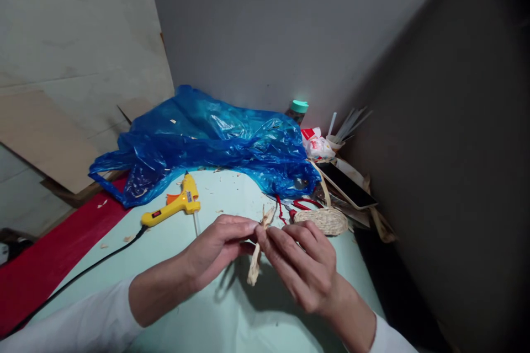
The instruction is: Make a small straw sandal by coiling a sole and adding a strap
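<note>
Between my hands is a pale, dry piece of plant fibre [255,266], like a twisted husk strip, with frayed ends poking out above and a thicker end hanging below. My left hand [223,245] pinches it from the left with thumb and forefinger. From the right, my right hand [300,262] pinches the same spot, its other fingers curled. The fingertips nearly meet and hide the middle of the strip. Just beyond my right hand lies a flat oval woven piece [323,220], beside red-handled scissors [307,204].
A yellow hot glue gun [171,210] lies left, its black cord running to the lower left. A large blue plastic bag [223,138] spreads across the back. At right are a phone [346,185], a cup of glue sticks [336,140] and a teal-lidded jar [298,110].
</note>
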Motion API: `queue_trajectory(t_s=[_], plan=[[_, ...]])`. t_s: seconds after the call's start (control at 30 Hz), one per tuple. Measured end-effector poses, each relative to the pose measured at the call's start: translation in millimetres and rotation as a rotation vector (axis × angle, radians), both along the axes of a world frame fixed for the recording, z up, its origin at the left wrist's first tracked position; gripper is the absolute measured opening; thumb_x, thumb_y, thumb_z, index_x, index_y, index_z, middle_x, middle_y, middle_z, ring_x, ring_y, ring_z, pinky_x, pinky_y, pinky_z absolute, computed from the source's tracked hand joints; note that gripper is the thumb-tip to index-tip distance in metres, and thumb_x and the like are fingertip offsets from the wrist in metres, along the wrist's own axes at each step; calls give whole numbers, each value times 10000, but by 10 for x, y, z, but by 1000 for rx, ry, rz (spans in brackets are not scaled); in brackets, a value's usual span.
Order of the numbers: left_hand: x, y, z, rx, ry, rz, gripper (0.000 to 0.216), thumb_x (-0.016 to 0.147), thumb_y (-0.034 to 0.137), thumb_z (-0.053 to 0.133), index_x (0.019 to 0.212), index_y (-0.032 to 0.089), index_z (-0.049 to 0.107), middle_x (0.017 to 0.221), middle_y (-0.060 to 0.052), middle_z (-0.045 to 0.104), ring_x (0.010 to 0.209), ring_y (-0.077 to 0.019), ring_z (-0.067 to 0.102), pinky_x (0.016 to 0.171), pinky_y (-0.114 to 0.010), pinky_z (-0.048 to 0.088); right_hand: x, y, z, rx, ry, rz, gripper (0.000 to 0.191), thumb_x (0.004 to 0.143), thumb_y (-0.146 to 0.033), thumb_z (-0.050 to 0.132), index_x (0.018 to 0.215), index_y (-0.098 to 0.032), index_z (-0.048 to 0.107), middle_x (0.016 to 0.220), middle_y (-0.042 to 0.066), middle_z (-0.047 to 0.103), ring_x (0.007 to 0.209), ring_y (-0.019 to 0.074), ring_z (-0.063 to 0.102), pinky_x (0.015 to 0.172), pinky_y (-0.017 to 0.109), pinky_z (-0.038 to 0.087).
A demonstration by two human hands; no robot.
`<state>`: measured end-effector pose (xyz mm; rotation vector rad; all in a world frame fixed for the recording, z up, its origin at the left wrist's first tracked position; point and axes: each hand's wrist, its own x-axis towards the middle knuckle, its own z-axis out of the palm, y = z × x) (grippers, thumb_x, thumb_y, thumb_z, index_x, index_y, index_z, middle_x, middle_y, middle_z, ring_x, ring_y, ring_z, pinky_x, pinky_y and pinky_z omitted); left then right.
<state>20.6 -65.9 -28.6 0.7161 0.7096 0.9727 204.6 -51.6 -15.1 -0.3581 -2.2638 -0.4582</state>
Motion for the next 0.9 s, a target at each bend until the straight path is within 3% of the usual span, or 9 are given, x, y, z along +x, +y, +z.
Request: queue_trajectory(t_s=[0.33,0.5,0.67,0.8,0.9], plan=[[-9,13,-20,-36,-127,48,116,815,184,653,773,146,754,797,-63,660,813,-151,576,809,-245,493,-33,-1,-21,-9,-31,-14,292,922,-47,424,1056,-2,679,924,167,722,793,234,581,607,371,400],[-10,24,-9,-112,-78,82,84,746,180,729,670,146,719,750,-37,639,778,-125,563,789,-212,493,-47,7,-43,-32,-34,34,277,921,-31,432,1005,-5,694,923,164,728,826,228,601,631,373,418],[-62,13,-106,-169,-1,198,51,695,146,762,724,171,729,890,-47,685,946,-164,596,869,-239,492,-59,29,-82,-52,-67,61,263,937,-23,437,1026,-14,684,981,156,729,891,227,599,682,378,451],[-95,16,-133,-126,72,195,62,735,175,757,779,184,714,920,-46,680,959,-180,604,847,-258,489,-62,49,-134,-158,-62,74,270,926,-30,445,1099,-9,651,1030,172,712,881,238,575,700,396,460],[-90,40,-87,-76,70,147,69,773,226,741,767,170,700,856,-40,659,859,-152,599,786,-228,477,-73,40,-166,-337,-13,98,349,892,-34,448,1196,-57,617,1099,158,685,896,242,552,726,399,464]])
